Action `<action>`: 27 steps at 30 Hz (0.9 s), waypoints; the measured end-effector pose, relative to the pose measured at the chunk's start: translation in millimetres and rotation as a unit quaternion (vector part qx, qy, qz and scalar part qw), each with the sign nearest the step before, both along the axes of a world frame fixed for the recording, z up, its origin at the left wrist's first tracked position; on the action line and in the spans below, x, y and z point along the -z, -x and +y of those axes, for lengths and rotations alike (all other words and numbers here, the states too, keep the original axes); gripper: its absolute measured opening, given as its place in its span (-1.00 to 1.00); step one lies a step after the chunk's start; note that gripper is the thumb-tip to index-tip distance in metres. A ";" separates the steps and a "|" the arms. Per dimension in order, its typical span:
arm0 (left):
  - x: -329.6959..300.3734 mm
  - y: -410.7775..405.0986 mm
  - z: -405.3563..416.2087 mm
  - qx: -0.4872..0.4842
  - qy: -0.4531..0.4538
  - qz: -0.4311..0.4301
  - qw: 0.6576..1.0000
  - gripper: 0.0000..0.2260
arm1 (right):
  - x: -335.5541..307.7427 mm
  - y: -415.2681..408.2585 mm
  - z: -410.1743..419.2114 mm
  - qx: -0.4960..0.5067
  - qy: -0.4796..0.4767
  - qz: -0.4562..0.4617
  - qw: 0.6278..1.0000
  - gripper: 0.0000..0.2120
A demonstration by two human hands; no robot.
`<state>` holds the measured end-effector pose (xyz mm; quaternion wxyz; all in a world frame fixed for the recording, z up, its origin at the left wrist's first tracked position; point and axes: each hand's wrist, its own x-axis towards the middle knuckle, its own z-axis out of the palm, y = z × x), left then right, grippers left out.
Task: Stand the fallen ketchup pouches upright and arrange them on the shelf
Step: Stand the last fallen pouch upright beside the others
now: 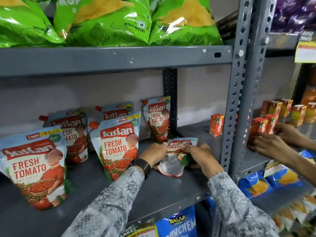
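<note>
Several Kissan ketchup pouches stand on the grey shelf [171, 190]: one at front left [34, 166], one behind it [71, 134], one in the middle [118, 144], one behind that [114, 112] and one at the back by the post [158, 118]. A further pouch [177, 151] lies tilted on the shelf with its silver base toward me. My left hand [153, 153] and my right hand [200, 156] both grip it at its sides.
A small red juice carton [216, 124] stands at the shelf's back right. Green wafer bags [109, 21] fill the shelf above. Grey slotted posts [237, 93] bound the right side. Another person's hands [273, 142] handle red cartons on the neighbouring shelf. Blue snack bags [177, 223] hang below.
</note>
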<state>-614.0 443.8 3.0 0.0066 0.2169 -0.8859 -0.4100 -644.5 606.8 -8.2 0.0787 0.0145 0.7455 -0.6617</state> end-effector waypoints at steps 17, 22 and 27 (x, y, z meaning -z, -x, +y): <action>7.7 -31.9 -6.0 0.011 -0.225 0.088 0.970 -0.86 | 7.3 -11.8 -9.4 0.024 0.213 0.039 0.976 -0.59; 6.6 -31.4 -5.0 0.021 -0.153 0.283 0.947 -0.74 | -14.9 -4.8 -12.0 0.010 0.202 0.159 0.966 -0.45; 23.2 -35.1 -0.3 0.006 -0.127 0.285 0.950 -0.63 | -0.1 3.7 -17.6 0.006 0.173 0.174 0.969 -0.62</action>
